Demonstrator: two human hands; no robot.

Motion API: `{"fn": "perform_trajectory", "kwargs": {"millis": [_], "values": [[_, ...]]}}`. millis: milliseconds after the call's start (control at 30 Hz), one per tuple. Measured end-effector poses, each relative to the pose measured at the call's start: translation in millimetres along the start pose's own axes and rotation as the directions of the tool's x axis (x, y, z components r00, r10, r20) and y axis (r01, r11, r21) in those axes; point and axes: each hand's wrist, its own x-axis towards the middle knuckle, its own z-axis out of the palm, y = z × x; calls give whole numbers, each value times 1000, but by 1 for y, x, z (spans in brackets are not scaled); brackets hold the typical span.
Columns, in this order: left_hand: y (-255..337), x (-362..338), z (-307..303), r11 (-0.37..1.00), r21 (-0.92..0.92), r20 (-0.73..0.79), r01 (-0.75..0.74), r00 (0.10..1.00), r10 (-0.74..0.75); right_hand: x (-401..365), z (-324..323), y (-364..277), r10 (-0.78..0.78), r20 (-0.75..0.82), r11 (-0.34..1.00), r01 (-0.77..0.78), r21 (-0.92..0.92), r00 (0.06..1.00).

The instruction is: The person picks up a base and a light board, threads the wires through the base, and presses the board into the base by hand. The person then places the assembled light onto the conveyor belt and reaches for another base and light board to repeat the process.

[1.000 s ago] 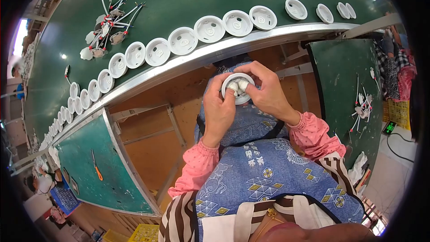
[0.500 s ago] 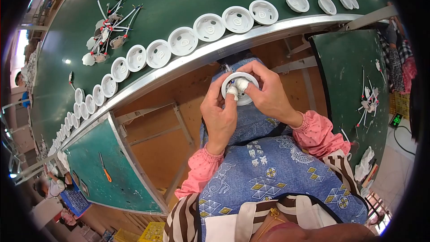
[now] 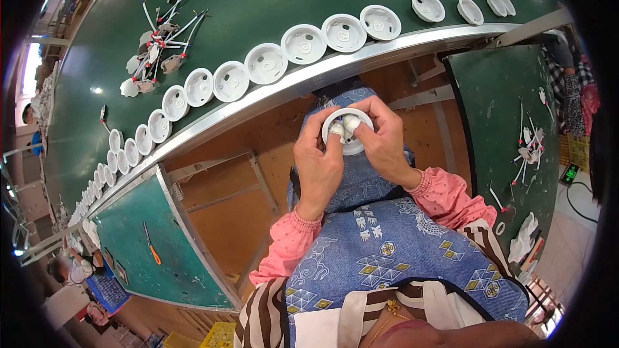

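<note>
Over my lap, just off the table edge, both hands hold one round white plastic housing point(image 3: 353, 149), its open side facing up. My left hand point(image 3: 320, 162) grips its left rim, fingers curled round the outside. On the opposite side my right hand point(image 3: 388, 145) wraps the right rim. Both thumbs, tips covered in white wrapping, press down inside the housing close together. A bit of blue shows beside the thumbs, but what lies under them is mostly hidden.
Similar white housings point(image 3: 267, 63) line the aluminium table edge point(image 3: 309, 80) in a long curve. Discs with wires point(image 3: 151, 51) lie heaped on the green table, and more wired parts point(image 3: 530, 148) on the right side table. An orange-handled screwdriver point(image 3: 153, 251) rests on the lower left panel.
My right hand and forearm have shifted slightly left and inward round the housing. Both thumbs remain inside it. The surroundings have moved a little in view.
</note>
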Motion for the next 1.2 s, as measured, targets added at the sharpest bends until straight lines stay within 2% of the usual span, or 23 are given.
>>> {"fn": "perform_trajectory", "kwargs": {"millis": [67,167,267,367,467,667,767,867,967,1067,1200], "values": [[3,-3,5,996,-85,-15,-15,1000,13,1,2,-3,-6,-28,999,7,36,1000],[9,-9,3,980,-149,4,134,991,-135,1,1,-6,-5,12,1000,5,19,1000],[6,-9,-1,993,-71,-23,97,995,-98,1,5,-15,-20,56,999,22,-34,998],[3,-8,-9,998,-12,-8,64,998,-64,5,-1,-26,26,179,983,8,-184,984],[0,-7,-12,997,21,-31,-75,997,75,6,-2,-31,55,209,971,-3,-241,976],[8,-6,-17,911,342,-67,-232,961,269,4,4,-26,23,221,971,31,-237,975],[7,-6,-16,890,372,-87,-265,944,318,5,5,-26,1,233,969,57,-240,973],[5,-6,-14,871,381,-120,-310,918,379,2,11,-18,-95,173,959,137,-247,980],[3,-5,-15,895,359,-146,-265,931,334,-3,17,-16,-138,140,947,172,-271,980],[1,-4,-18,914,322,-142,-245,943,302,-3,21,-16,-148,128,951,176,-254,981],[1,-1,-27,932,252,-79,-261,954,289,3,19,-16,-30,168,980,62,-188,985]]}}
